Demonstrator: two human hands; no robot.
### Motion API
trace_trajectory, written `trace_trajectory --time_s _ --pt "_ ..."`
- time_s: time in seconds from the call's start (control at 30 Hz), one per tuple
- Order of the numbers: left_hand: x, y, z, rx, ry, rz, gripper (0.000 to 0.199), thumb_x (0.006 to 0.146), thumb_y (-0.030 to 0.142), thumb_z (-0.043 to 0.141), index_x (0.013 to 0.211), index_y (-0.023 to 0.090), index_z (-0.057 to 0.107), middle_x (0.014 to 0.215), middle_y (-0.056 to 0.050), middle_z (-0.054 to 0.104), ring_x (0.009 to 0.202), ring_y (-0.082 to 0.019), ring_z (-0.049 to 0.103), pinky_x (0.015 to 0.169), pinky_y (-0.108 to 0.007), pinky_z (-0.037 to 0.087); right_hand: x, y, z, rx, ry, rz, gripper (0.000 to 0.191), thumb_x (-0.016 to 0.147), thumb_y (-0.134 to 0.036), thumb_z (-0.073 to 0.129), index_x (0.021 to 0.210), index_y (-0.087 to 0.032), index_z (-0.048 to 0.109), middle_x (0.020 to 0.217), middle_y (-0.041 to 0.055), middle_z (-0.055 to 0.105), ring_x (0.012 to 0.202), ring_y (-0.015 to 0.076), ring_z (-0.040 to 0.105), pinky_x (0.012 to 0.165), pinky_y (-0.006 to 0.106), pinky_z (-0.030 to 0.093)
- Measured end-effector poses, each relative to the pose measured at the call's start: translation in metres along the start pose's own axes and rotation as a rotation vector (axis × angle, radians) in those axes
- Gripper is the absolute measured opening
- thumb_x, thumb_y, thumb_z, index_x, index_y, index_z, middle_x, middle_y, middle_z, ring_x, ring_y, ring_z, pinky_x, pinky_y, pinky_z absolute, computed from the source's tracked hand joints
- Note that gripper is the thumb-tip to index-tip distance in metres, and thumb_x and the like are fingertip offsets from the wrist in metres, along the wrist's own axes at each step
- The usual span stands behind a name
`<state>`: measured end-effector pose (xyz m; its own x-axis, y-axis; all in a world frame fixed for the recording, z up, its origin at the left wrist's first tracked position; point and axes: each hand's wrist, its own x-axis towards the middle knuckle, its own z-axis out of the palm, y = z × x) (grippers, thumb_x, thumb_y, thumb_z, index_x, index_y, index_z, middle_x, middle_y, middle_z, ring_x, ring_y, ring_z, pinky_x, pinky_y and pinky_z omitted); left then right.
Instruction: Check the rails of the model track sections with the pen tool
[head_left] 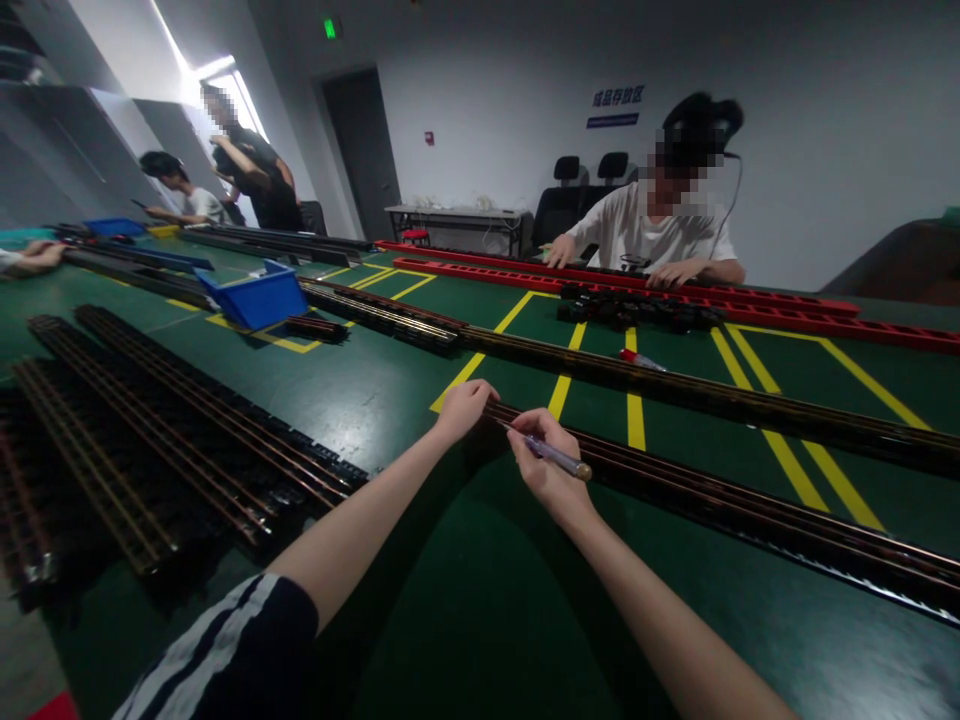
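My right hand (551, 488) is closed around a screwdriver (561, 459) with a translucent, purplish handle. Its thin shaft points left at the end of a long dark rail (720, 502) with copper-coloured strips along it. At that same end, my left hand (463, 408) has its fingers curled down over the rail, gripping it. The fingertips and the spot where the screwdriver tip meets the rail are partly hidden. From between my hands the rail runs off to the right edge of the view, lying on the green table (480, 600).
Several similar rails (202, 400) lie on the left. A second long rail (675, 385) crosses beyond my hands, with a red-tipped tool (641, 360) beside it. Farther back are a blue bin (259, 297), red rails (480, 275) and a co-worker (637, 225) handling them.
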<state>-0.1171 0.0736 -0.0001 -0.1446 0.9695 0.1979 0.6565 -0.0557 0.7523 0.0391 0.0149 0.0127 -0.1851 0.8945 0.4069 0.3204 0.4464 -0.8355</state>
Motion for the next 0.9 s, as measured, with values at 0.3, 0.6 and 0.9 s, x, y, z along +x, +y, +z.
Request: trace_trajectory --time_s 0.3,0.6,0.9 --pt "0.0 0.0013 -0.0003 0.031 -0.003 -0.002 0.034 0.079 0.023 0.035 0.068 0.018 0.067 0.073 -0.001 0.066 0.073 -0.016 0.057 0.066 -0.025 0.041 -0.0009 -0.0007 -0.0039 -0.016 0.022 -0.006 0.007 0.074 -0.024 0.055 0.074 -0.02 0.061 0.076 0.0036 0.066 0.07 0.0182 0.061 0.065 0.031 0.048" --pt "0.0012 0.0 0.0011 0.017 -0.003 -0.005 0.035 0.078 0.025 0.034 0.069 0.017 0.067 0.072 -0.002 0.065 0.072 -0.016 0.057 0.064 -0.025 0.041 -0.002 0.0038 -0.0034 0.034 0.001 0.039 0.015 0.079 -0.031 0.055 0.081 -0.019 0.063 0.076 0.0049 0.065 0.061 0.017 0.06 0.054 0.029 0.046" --pt "0.0005 0.0028 -0.0008 0.027 -0.018 -0.009 0.035 0.08 0.025 0.034 0.07 0.017 0.067 0.076 -0.001 0.067 0.072 -0.015 0.057 0.064 -0.024 0.041 -0.0047 0.0072 -0.0011 0.123 0.009 0.074 0.016 0.081 -0.035 0.053 0.081 -0.02 0.055 0.066 0.0005 0.058 0.055 0.0147 0.056 0.053 0.027 0.045"
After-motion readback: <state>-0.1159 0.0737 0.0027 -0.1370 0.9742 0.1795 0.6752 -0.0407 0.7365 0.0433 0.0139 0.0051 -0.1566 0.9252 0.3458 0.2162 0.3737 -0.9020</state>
